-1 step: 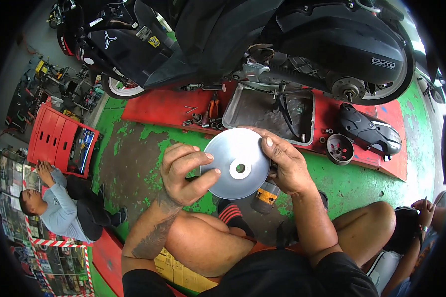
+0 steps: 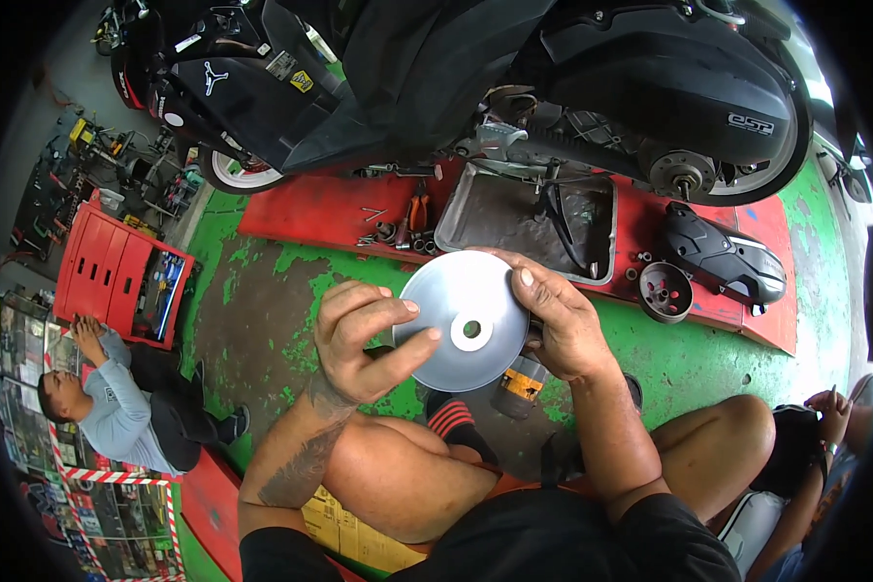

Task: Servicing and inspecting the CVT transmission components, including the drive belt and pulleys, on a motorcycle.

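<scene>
A shiny silver metal pulley disc (image 2: 435, 349) with a small round centre hole is held up in front of me. My right hand (image 2: 558, 320) grips its right edge, thumb on the face and the other fingers mostly hidden behind. At the left edge, my left hand (image 2: 364, 339) is open, its fingers apart. Two of its fingertips lie over the disc's face; I cannot tell whether they touch it. A dark can with an orange-yellow label (image 2: 520, 386) stands below the disc, partly covered by it.
Beyond a red platform (image 2: 310, 215) stands a black scooter (image 2: 650, 87). On the platform are a grey tray (image 2: 500, 213), orange-handled pliers (image 2: 418, 210), a round drum (image 2: 664, 292) and a black cover (image 2: 727, 257). A person (image 2: 116, 403) sits left, near a red tool cabinet (image 2: 107, 262).
The lower fingertip of my left hand has shifted slightly to the right over the disc. My right hand and the disc stay nearly still.
</scene>
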Motion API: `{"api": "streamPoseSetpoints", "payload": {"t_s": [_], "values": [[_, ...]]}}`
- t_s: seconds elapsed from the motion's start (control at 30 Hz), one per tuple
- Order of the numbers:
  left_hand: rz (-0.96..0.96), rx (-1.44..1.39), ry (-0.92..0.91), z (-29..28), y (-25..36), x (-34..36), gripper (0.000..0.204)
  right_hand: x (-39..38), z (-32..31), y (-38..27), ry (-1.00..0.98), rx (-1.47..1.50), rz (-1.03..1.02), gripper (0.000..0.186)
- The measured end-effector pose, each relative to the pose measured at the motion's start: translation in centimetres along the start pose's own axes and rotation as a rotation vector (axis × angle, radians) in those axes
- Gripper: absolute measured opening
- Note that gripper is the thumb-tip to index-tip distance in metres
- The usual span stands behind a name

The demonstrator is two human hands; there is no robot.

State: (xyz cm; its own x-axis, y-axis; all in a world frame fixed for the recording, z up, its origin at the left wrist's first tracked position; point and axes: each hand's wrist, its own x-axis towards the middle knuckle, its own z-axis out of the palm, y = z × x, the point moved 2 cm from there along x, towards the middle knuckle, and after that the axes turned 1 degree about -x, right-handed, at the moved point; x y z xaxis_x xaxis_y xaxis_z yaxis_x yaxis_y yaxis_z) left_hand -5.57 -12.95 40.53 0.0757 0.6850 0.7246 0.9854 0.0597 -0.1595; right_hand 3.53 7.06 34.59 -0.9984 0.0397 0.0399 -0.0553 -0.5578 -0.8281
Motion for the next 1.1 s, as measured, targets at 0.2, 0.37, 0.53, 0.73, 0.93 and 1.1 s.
{"api": "streamPoseSetpoints", "payload": {"t_s": [0.2, 0.37, 0.53, 0.73, 0.93, 1.1], "values": [[-0.117, 0.023, -0.016, 0.7, 0.2, 0.1, 0.036, 0.9, -1.8, 2.1, 0.031, -0.114, 0.012, 0.065], [-0.582, -0.367, 0.008, 2.4, -1.7, -1.7, 0.030, 2.3, -1.4, 2.7, -0.036, -0.136, -0.427, 0.051], [-1.020, -0.795, -0.024, 5.0, -3.6, -3.6, 0.039, 3.1, -2.7, 3.0, 0.072, -0.390, -0.403, 0.033], [-0.945, -0.926, -0.041, 6.4, -2.6, -2.1, 0.040, 0.1, -12.5, 3.7, 0.536, -0.153, -0.446, 0.032], [-0.986, -1.007, -0.087, 6.2, -3.4, -2.7, 0.043, -6.4, -24.5, 4.0, 1.654, -0.229, -0.886, 0.028], [-0.939, -1.032, -0.116, 6.6, -2.7, -2.1, 0.041, -10.9, -33.7, 8.7, 2.212, -0.096, -0.837, 0.035]]}}
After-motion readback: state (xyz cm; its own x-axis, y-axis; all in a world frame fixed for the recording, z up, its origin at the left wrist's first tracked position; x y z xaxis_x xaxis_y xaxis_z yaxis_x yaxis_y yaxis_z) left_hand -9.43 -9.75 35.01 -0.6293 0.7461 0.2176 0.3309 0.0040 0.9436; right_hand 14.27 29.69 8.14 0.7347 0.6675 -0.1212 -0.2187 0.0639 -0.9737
